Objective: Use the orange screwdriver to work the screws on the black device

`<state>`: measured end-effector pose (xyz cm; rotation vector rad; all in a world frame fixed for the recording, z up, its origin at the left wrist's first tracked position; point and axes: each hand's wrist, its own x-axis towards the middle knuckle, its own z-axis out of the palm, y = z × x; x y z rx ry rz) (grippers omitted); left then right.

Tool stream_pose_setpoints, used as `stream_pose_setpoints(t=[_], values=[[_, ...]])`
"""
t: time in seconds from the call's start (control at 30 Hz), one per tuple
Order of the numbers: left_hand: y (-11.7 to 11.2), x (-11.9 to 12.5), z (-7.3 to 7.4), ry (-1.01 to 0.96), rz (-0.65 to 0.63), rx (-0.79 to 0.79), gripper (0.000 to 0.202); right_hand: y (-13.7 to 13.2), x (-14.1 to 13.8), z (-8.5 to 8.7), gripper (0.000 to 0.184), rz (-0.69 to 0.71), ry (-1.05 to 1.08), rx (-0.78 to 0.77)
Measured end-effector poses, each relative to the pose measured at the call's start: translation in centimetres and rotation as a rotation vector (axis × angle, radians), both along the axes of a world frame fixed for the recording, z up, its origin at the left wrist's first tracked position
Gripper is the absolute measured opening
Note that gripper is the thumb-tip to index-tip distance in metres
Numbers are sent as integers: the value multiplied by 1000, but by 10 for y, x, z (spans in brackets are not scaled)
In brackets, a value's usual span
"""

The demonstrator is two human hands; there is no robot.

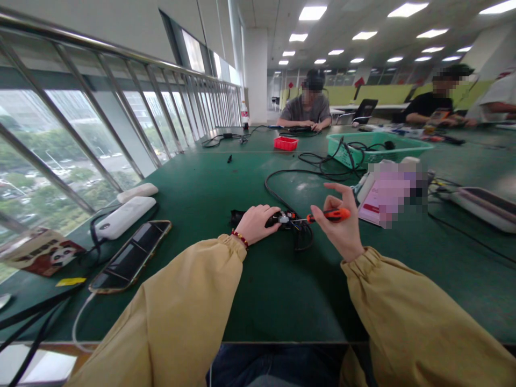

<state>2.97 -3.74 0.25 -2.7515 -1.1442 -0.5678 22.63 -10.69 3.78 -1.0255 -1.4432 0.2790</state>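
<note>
My left hand (256, 222) presses down on a small black device (282, 219) with wires, lying on the green table (226, 183); its fingers are curled over the device. My right hand (341, 226) pinches an orange-handled screwdriver (328, 216), held level, with the metal tip pointing left into the device. A black cable (278, 200) loops away from the device toward the far side. Both arms wear yellow sleeves.
A phone (131, 255), two white power banks (124, 216) and a panda card (42, 252) lie at left by the railing. A pink box (382, 201), a green basket (374, 146) with cables and a red tray (286, 143) stand beyond. Other people sit at the far side.
</note>
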Motion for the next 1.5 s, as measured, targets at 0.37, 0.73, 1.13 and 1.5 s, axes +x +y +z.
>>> stream_pose_setpoints(t=[0.37,0.73,1.13,1.5], values=[[-1,0,0,10,6,9,38,-1,0,0,34,-3,7,-19],[-1,1,1,4,15,-3,36,1,1,-1,26,-40,-13,-27],[1,1,-1,-2,9,9,38,0,1,-2,23,18,-68,-63],[-1,0,0,23,27,9,38,-1,1,-1,20,9,-32,-75]])
